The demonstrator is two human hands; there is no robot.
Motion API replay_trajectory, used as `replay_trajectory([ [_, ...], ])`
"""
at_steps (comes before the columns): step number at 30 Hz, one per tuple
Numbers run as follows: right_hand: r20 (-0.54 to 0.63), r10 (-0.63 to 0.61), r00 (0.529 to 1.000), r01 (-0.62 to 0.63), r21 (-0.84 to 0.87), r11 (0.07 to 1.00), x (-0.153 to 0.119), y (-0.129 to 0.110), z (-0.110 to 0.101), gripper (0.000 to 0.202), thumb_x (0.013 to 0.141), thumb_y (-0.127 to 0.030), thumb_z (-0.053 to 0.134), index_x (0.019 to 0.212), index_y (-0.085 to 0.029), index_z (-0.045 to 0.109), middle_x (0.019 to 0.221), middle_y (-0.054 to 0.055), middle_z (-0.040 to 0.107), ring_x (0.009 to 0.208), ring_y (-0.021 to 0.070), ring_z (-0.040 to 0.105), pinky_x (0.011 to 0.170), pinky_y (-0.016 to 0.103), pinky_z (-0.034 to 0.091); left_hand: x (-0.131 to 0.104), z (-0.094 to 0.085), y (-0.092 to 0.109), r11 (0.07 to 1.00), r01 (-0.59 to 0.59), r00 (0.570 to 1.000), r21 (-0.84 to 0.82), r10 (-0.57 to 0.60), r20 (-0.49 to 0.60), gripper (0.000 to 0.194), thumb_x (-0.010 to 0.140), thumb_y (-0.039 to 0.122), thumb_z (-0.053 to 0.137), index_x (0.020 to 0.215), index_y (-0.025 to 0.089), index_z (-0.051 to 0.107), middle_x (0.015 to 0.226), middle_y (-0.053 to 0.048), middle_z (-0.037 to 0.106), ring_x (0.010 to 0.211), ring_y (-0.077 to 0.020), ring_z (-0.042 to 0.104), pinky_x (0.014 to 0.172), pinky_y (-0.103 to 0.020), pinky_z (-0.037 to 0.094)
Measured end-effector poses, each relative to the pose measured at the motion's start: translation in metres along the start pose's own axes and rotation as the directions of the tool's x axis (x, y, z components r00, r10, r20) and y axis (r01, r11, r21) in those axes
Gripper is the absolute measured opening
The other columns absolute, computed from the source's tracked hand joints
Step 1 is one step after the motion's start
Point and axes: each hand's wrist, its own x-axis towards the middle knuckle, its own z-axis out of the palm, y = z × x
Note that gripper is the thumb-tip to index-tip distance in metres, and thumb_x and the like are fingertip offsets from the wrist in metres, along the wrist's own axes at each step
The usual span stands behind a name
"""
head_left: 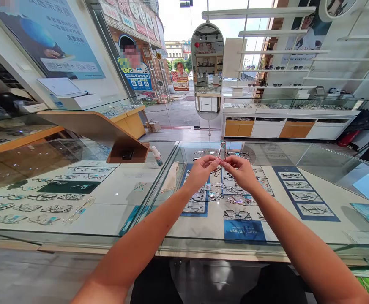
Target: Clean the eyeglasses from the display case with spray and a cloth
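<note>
Above the glass display counter, my left hand and my right hand meet with their fingertips pinched together. Between them is a pair of eyeglasses, whose thin parts stick up past the fingers. My fingers cover most of the glasses, so their exact pose is hard to make out. Beneath my hands, under the glass, lie rows of spectacle frames. A black-rimmed pair rests close to the near side, above a blue printed card.
On the counter's left part stand a small white spray bottle and a brown slanted stand. A pale cloth lies left of my hands. Beyond the counter are a tall oval mirror and wall shelves holding glasses.
</note>
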Motion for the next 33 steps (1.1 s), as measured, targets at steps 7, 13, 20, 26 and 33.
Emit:
replay_trajectory([
  [7, -0.061, 0.024, 0.998, -0.025, -0.021, 0.999, 0.000, 0.001, -0.001, 0.033, 0.091, -0.054, 0.074, 0.087, -0.021, 0.077, 0.080, 0.004, 0.072, 0.071, 0.0179, 0.056, 0.069, 0.034, 0.045, 0.002, -0.001, -0.002, 0.998, 0.006, 1.000, -0.060, -0.007, -0.011, 0.047, 0.084, 0.062, 0.084, 0.101, 0.019, 0.075, 0.115, -0.009, 0.078, 0.115, -0.0254, 0.072, 0.092, -0.037, 0.064],
  [13, -0.093, 0.039, 0.995, -0.041, -0.019, 0.999, 0.001, 0.004, -0.002, 0.028, 0.087, -0.048, 0.075, 0.078, -0.021, 0.070, 0.074, 0.002, 0.067, 0.068, 0.0169, 0.053, 0.067, 0.033, 0.042, 0.005, -0.004, -0.004, 0.996, -0.022, 0.998, -0.086, 0.016, -0.067, 0.046, 0.082, 0.060, 0.087, 0.099, 0.020, 0.076, 0.114, -0.009, 0.079, 0.118, -0.0271, 0.073, 0.093, -0.039, 0.065],
  [20, -0.145, 0.094, 0.985, -0.090, 0.037, 0.995, 0.005, 0.009, -0.006, 0.024, 0.082, -0.043, 0.075, 0.075, -0.021, 0.071, 0.075, 0.002, 0.067, 0.068, 0.0160, 0.052, 0.067, 0.033, 0.043, 0.010, -0.010, -0.003, 0.983, -0.087, 0.982, -0.164, 0.057, -0.178, 0.047, 0.081, 0.060, 0.089, 0.101, 0.019, 0.075, 0.115, -0.009, 0.078, 0.114, -0.0248, 0.073, 0.094, -0.040, 0.065],
  [26, -0.144, 0.231, 0.962, -0.197, 0.213, 0.957, 0.007, 0.011, 0.001, 0.033, 0.075, -0.051, 0.082, 0.083, -0.020, 0.076, 0.068, 0.001, 0.066, 0.065, 0.0165, 0.056, 0.068, 0.034, 0.049, 0.015, -0.020, 0.000, 0.929, -0.093, 0.957, -0.359, -0.017, -0.291, 0.047, 0.078, 0.054, 0.094, 0.101, 0.021, 0.069, 0.123, -0.008, 0.075, 0.118, -0.0244, 0.073, 0.094, -0.041, 0.066],
  [33, -0.055, 0.309, 0.949, -0.294, 0.187, 0.937, 0.005, 0.014, -0.001, 0.034, 0.080, -0.054, 0.079, 0.077, -0.020, 0.075, 0.064, 0.000, 0.065, 0.056, 0.0137, 0.053, 0.058, 0.031, 0.045, 0.016, -0.021, -0.002, 0.970, -0.086, 0.950, -0.228, 0.011, -0.313, 0.050, 0.079, 0.060, 0.090, 0.101, 0.021, 0.069, 0.122, -0.010, 0.076, 0.122, -0.0273, 0.072, 0.095, -0.042, 0.065],
])
